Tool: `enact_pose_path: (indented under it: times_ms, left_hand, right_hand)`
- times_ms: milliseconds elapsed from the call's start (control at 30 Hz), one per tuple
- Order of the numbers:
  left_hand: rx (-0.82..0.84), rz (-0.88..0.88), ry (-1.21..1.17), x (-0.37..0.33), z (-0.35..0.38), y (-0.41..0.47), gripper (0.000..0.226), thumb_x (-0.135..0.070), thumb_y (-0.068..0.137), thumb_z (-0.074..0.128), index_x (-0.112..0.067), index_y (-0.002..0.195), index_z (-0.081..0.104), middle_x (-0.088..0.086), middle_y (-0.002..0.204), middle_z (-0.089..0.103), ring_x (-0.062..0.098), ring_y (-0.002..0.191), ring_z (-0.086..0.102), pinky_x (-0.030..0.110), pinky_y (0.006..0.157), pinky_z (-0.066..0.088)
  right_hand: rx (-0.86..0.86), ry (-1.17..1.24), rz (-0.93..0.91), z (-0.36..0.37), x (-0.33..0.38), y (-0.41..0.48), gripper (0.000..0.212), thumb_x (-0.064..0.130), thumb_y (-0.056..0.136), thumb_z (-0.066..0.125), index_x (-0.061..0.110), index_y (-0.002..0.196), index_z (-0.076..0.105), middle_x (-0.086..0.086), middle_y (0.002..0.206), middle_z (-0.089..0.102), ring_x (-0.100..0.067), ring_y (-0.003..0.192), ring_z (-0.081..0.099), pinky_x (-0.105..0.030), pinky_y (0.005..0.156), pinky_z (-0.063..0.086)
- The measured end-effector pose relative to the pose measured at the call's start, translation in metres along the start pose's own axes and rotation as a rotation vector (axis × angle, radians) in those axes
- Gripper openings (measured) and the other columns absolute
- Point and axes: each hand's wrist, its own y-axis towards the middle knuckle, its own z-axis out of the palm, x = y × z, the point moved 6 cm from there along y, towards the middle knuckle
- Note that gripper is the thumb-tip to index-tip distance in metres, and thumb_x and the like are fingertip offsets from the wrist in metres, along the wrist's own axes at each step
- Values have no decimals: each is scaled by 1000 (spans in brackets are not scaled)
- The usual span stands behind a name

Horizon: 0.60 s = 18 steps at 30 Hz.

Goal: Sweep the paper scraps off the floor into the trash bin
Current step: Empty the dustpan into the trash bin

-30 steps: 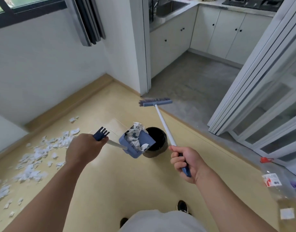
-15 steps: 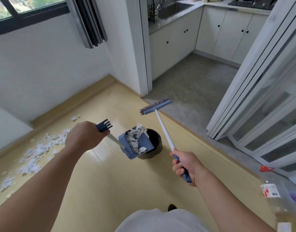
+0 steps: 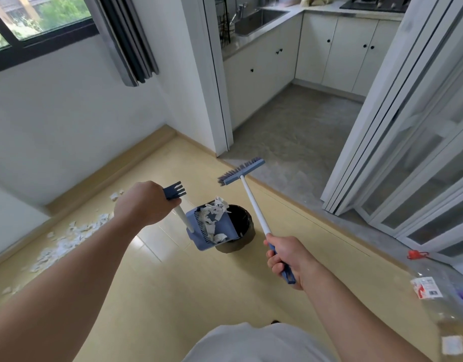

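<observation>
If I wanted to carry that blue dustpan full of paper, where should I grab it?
Grab the blue plastic dustpan by the blue comb-shaped grip at the top of its long white handle, coming from above, as the left hand does. The handle rises from the pan's back edge, so the pan hangs below it and the white paper scraps probably stay in until you tip it.

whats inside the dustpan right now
White paper scraps are piled in the blue dustpan, held over the black trash bin. The bin's inside is mostly hidden behind it.
</observation>
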Motion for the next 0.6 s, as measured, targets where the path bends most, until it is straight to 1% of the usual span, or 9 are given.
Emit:
enact_pose_path:
  times_ms: [200, 400, 600]
  left_hand:
    - [5, 61, 58, -7, 3, 5, 55, -64, 88, 56, -16, 60, 54, 2, 64, 58, 24, 63, 62, 23, 50, 40]
    - [10, 76, 42, -6, -5, 12, 56, -64, 88, 58, -15, 60, 53, 1, 64, 56, 20, 57, 55, 22, 48, 37]
    - [-10, 98, 43, -6, 0, 12, 57, -66, 88, 57, -15, 61, 57, 1, 63, 57, 23, 61, 62, 23, 49, 39]
  right_hand:
    - [-39, -8, -19, -2, 1, -1, 20, 25, 101, 48, 7, 97, 56, -3, 67, 42, -8, 43, 31, -17, 33, 25]
    - [-61, 3, -21, 0, -2, 0, 21, 26, 102, 48, 8, 97, 57, -3, 68, 42, -7, 41, 32, -17, 32, 26]
    - [-72, -3, -12, 1, -7, -2, 20, 25, 100, 49, 7, 97, 57, -3, 69, 42, -7, 41, 32, -16, 33, 26]
